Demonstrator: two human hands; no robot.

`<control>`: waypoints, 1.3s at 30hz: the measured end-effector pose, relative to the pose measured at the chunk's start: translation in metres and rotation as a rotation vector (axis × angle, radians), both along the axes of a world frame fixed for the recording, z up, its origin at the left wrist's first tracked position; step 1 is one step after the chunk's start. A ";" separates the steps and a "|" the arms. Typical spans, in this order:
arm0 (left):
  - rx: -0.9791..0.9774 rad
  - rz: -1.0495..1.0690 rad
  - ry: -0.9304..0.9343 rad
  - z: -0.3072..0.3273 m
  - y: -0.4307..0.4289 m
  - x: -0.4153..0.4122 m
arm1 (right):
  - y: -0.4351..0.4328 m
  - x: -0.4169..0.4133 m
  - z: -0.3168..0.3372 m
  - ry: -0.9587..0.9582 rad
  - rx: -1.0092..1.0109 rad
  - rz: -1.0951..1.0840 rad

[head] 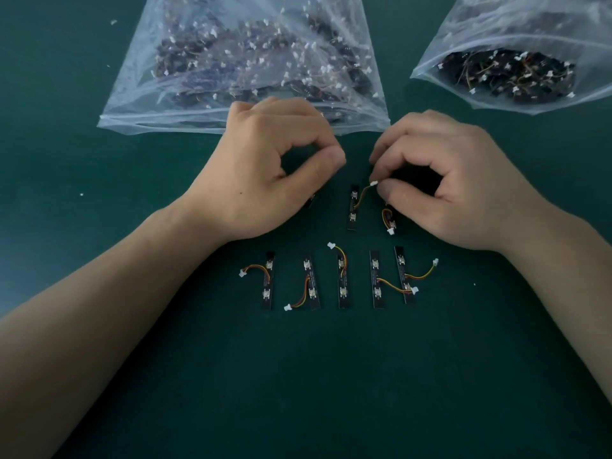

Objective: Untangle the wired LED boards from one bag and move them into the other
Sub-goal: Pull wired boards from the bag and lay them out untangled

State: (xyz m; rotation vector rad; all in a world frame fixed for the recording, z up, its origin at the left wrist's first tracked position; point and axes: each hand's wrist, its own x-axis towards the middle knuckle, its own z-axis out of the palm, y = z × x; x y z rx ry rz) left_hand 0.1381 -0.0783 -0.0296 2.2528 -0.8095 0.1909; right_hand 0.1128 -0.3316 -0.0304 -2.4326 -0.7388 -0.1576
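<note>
Two clear plastic bags hold tangled LED boards: a big bag (185, 104) at the back centre and a second bag (490, 34) at the back right. My right hand (463, 187) pinches the white connector of a black LED board (353, 207) lying on the mat, between thumb and forefinger. Another board (390, 221) with a curled wire pokes out from under that hand. My left hand (265, 167) has thumb and forefinger tips pressed together with nothing visible between them. A dark board end (311, 202) shows under its palm.
Several separated LED boards lie in a row (342, 281) on the green mat (298, 376), just in front of my wrists, wires and white plugs sticking out sideways. The big bag's mouth edge (165, 122) lies right behind my left hand.
</note>
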 end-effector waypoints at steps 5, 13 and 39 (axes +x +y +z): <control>0.085 -0.067 0.016 0.002 0.000 -0.005 | 0.001 0.002 -0.003 -0.034 0.026 -0.019; 0.175 -0.183 -0.033 0.003 0.001 -0.007 | 0.000 0.002 0.000 0.036 0.002 -0.016; 0.211 -0.334 -0.025 0.005 0.001 -0.007 | -0.001 0.003 0.004 0.085 -0.008 0.028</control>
